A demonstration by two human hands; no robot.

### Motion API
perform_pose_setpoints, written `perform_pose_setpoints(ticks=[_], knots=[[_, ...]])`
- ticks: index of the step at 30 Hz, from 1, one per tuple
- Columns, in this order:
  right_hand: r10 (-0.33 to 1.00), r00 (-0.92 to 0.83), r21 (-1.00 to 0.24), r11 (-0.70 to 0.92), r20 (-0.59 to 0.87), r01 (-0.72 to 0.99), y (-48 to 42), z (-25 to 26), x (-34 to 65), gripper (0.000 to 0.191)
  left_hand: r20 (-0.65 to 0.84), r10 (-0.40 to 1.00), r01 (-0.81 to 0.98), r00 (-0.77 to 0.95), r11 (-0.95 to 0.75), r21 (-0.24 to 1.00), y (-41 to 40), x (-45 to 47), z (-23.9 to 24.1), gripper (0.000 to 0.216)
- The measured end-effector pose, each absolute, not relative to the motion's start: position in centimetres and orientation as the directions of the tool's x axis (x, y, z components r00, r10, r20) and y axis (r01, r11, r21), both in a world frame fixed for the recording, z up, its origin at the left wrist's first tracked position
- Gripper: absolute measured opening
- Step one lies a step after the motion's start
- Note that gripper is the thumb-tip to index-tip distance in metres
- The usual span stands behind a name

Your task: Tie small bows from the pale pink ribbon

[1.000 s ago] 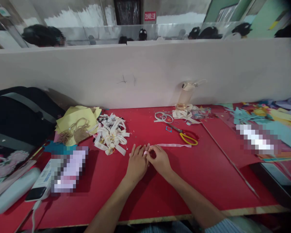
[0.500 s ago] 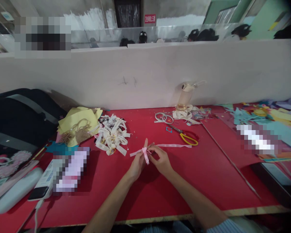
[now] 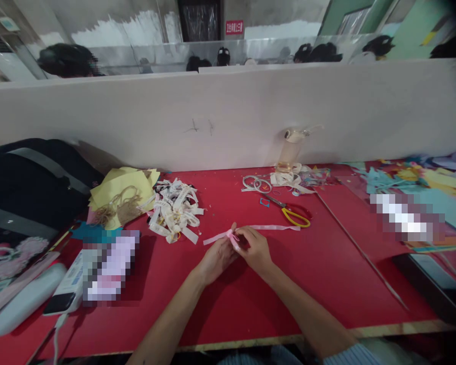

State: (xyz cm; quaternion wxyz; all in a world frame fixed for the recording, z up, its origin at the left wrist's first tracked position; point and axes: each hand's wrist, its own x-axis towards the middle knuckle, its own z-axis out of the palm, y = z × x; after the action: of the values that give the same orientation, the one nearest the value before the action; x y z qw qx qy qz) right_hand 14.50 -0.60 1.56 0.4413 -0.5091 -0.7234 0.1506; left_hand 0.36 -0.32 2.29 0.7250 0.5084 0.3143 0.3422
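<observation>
Above the middle of the red table, a pink ribbon [image 3: 232, 235] is looped and bunched between my two hands. My left hand [image 3: 217, 257] has its fingers closed round it from the left and below. From the right, my right hand [image 3: 254, 247] pinches the bunched part between thumb and fingers. One flat ribbon tail sticks out to the left of my hands, and another pale pink strip [image 3: 275, 227] stretches to the right behind them. Scissors [image 3: 291, 212] with yellow and red handles lie beyond my right hand. The fingertips partly hide the ribbon's middle.
A heap of white ribbon pieces [image 3: 177, 210] lies left of my hands, beside yellow sheets [image 3: 123, 190] and a dark bag [image 3: 34, 187]. A bottle [image 3: 290, 152] stands by the white partition [image 3: 155, 121]. A long thin stick [image 3: 359, 248] crosses the right side.
My right hand has shifted slightly, and both hands have drawn closer together. The pink ribbon's hanging end, plainly visible before, is now mostly covered by my fingers.
</observation>
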Motion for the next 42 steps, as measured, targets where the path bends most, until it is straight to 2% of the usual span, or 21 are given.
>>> perform_pose_setpoints(ticks=[5, 8, 10, 12, 14, 19, 23, 26, 34, 39, 42], knots=[[0.863, -0.065, -0.635, 0.418, 0.501, 0.649, -0.4, 1.3, 15.0, 0.006, -0.154, 0.789, -0.13, 0.595, 0.284, 0.95, -0.3, 0.3, 2.6, 0.048], [0.865, -0.011, -0.68, 0.403, 0.502, 0.612, 0.0, 1.0, 15.5, 0.009, -0.157, 0.77, -0.202, 0.618, 0.348, 0.915, -0.5, 0.1, 3.0, 0.048], [0.875, -0.006, -0.735, 0.411, 0.484, 0.539, 0.1, 1.2, 15.7, 0.008, -0.143, 0.808, -0.254, 0.572, 0.34, 0.906, -0.5, -0.1, 2.9, 0.044], [0.888, -0.038, -0.787, 0.425, 0.458, 0.447, 0.1, 1.5, 15.7, 0.004, -0.14, 0.89, -0.245, 0.433, 0.266, 0.932, -0.3, -0.5, 2.7, 0.04], [0.898, -0.084, -0.823, 0.431, 0.432, 0.37, -0.1, 1.9, 15.4, 0.003, -0.1, 0.962, -0.143, 0.253, 0.14, 0.98, 0.1, -0.9, 2.3, 0.033], [0.917, -0.124, -0.873, 0.399, 0.379, 0.28, -0.2, 2.1, 15.0, 0.006, 0.071, 0.987, -0.079, 0.141, -0.061, 0.995, 0.9, -1.6, 2.2, 0.023], [0.92, -0.172, -0.895, 0.384, 0.351, 0.226, 0.0, 1.7, 15.2, 0.009, 0.107, 0.965, -0.001, 0.239, -0.11, 0.994, 0.8, -1.7, 3.0, 0.024], [0.93, -0.199, -0.916, 0.348, 0.31, 0.199, 0.3, 1.3, 15.2, 0.011, 0.201, 0.925, 0.121, 0.322, -0.251, 0.96, 0.5, -1.7, 3.5, 0.024], [0.985, -0.095, -0.987, 0.151, 0.145, 0.058, 0.4, 0.7, 15.2, 0.014, 0.461, 0.866, 0.403, 0.195, -0.499, 0.767, 0.5, -2.2, 2.3, 0.02], [0.97, -0.177, -0.983, 0.177, 0.165, 0.057, -0.3, 1.4, 15.0, 0.017, 0.473, 0.845, 0.473, 0.251, -0.533, 0.701, 0.6, -2.2, 1.8, 0.024], [0.967, -0.207, -0.985, 0.164, 0.152, 0.044, -0.3, 1.4, 14.8, 0.019, 0.432, 0.858, 0.436, 0.277, -0.513, 0.74, 0.5, -2.0, 2.1, 0.025]])
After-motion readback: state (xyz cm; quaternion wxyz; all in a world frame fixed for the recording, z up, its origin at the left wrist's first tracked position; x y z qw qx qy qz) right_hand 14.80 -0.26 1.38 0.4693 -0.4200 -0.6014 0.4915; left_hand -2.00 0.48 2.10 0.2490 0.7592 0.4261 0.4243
